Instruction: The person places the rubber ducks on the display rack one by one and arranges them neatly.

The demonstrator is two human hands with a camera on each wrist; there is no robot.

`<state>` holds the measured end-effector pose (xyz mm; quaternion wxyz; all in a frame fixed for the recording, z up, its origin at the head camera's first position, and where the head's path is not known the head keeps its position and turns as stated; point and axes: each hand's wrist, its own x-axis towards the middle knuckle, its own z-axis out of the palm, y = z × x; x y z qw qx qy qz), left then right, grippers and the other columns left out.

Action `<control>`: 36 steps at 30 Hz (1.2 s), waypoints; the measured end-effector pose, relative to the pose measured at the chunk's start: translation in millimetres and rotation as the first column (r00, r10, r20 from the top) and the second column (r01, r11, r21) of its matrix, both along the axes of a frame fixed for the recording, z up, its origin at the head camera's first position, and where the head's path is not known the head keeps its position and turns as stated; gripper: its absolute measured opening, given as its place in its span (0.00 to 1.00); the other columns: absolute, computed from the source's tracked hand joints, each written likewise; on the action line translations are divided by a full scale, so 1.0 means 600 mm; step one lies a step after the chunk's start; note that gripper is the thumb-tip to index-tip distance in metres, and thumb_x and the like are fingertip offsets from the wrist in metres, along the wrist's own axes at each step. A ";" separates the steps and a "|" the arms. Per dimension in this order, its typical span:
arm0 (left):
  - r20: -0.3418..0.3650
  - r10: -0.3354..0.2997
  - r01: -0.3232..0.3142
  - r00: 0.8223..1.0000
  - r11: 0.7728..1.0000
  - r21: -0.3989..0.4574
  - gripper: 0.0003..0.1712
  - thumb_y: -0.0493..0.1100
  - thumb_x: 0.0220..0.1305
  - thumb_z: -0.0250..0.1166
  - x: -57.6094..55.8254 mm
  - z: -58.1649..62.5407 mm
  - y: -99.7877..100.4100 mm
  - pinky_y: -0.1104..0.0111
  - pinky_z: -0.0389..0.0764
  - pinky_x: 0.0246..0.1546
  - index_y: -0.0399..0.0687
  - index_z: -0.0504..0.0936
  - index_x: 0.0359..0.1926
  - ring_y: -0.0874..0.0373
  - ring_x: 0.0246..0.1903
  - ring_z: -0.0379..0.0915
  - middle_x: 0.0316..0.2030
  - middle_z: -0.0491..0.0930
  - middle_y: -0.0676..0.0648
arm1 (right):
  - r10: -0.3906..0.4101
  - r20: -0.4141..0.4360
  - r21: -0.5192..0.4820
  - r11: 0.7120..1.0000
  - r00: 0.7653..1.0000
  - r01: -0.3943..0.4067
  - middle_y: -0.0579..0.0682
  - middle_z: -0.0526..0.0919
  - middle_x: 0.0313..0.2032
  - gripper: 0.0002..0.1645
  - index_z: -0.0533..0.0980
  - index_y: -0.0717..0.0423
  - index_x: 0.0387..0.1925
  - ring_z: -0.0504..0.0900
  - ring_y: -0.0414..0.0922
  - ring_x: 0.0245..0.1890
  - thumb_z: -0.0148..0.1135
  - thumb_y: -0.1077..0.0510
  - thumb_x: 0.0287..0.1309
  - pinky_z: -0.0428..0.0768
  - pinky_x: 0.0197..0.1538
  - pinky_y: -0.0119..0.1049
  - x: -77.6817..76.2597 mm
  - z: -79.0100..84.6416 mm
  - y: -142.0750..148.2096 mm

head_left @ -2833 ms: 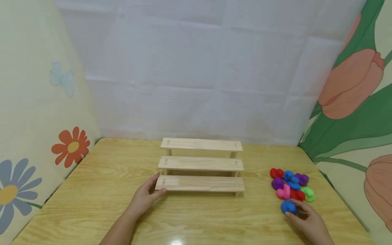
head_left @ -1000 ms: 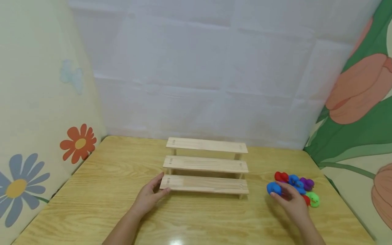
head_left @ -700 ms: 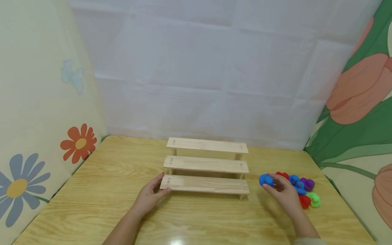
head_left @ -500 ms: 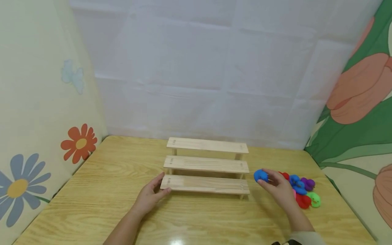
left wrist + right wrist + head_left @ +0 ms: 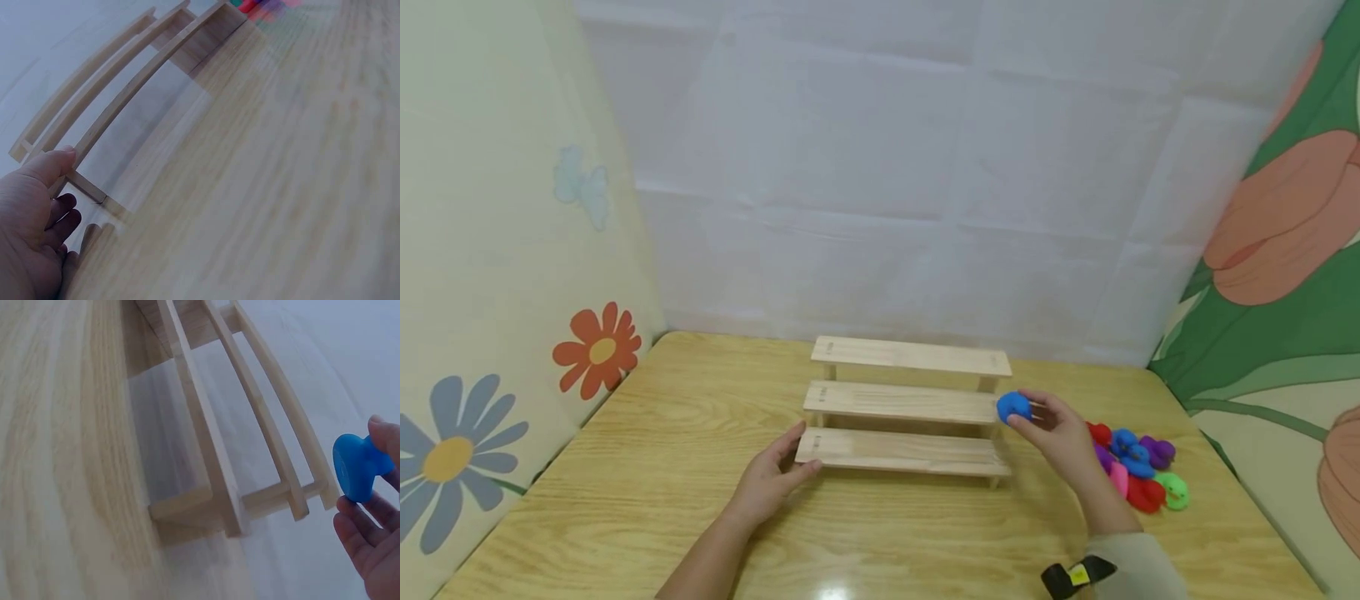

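Observation:
A wooden three-step rack (image 5: 910,402) stands mid-table. My left hand (image 5: 767,483) holds the left end of its lowest board; in the left wrist view the thumb of that hand (image 5: 31,219) lies on the board's end, with fingers below. Between the thumb and fingers of my right hand (image 5: 1060,429) is a blue toy duck (image 5: 1013,407), at the right end of the middle board. The right wrist view has the blue duck (image 5: 356,467) pinched beside the rack's end; whether it touches the board I cannot tell.
At the right on the wooden table (image 5: 880,542) lies a cluster of toy ducks: red (image 5: 1146,495), green (image 5: 1173,490), purple (image 5: 1159,452), pink (image 5: 1118,478) and blue (image 5: 1137,461). A white cloth (image 5: 880,167) hangs behind, and flower-painted panels flank both sides.
My right hand has picked the blue duck up from in front of the cluster and carried it left and away from me to the rack. The left hand keeps its hold on the rack.

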<state>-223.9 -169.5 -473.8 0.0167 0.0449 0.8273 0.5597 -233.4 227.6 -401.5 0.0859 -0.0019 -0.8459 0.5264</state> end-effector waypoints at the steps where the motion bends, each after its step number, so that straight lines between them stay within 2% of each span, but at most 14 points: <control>1: 0.002 0.000 0.000 1.000 1.000 0.001 0.46 0.47 0.63 0.68 0.000 0.000 0.000 0.45 0.51 0.73 0.36 0.56 0.74 0.38 0.72 0.55 0.68 0.66 0.33 | 0.006 -0.002 -0.006 1.000 1.000 -0.006 0.63 0.77 0.60 0.30 0.73 0.59 0.62 0.78 0.58 0.60 0.69 0.56 0.59 0.81 0.57 0.42 -0.003 0.002 -0.004; 12: -0.007 0.000 0.000 1.000 1.000 0.016 0.46 0.47 0.63 0.68 0.000 -0.002 0.001 0.46 0.50 0.74 0.35 0.56 0.74 0.38 0.71 0.56 0.68 0.66 0.33 | 0.113 -0.043 -0.038 0.993 0.993 -0.115 0.65 0.78 0.58 0.29 0.73 0.60 0.63 0.80 0.59 0.56 0.67 0.58 0.61 0.82 0.48 0.30 -0.035 0.026 -0.041; 20: -0.002 0.004 -0.004 1.000 1.000 0.021 0.46 0.47 0.63 0.68 0.000 -0.001 0.002 0.45 0.49 0.74 0.35 0.56 0.74 0.38 0.72 0.55 0.67 0.67 0.33 | 0.169 -0.049 -0.005 0.986 0.984 -0.169 0.62 0.78 0.59 0.30 0.73 0.58 0.63 0.79 0.58 0.59 0.67 0.54 0.61 0.82 0.56 0.44 -0.060 0.045 -0.070; 26: -0.006 0.013 -0.013 1.000 1.000 0.015 0.45 0.46 0.63 0.68 -0.003 -0.003 0.001 0.46 0.50 0.74 0.35 0.57 0.73 0.39 0.72 0.56 0.67 0.67 0.33 | 0.201 -0.057 0.000 0.980 0.978 -0.201 0.62 0.77 0.61 0.30 0.72 0.59 0.63 0.79 0.58 0.60 0.67 0.54 0.61 0.80 0.58 0.46 -0.080 0.055 -0.094; 36: 0.004 0.004 -0.004 1.000 1.000 0.010 0.45 0.48 0.63 0.68 0.001 -0.002 0.001 0.46 0.50 0.73 0.36 0.56 0.74 0.39 0.72 0.55 0.68 0.66 0.34 | 0.265 -0.026 0.011 0.964 0.964 -0.265 0.59 0.74 0.64 0.33 0.70 0.55 0.66 0.77 0.57 0.62 0.66 0.51 0.62 0.78 0.61 0.50 -0.106 0.064 -0.130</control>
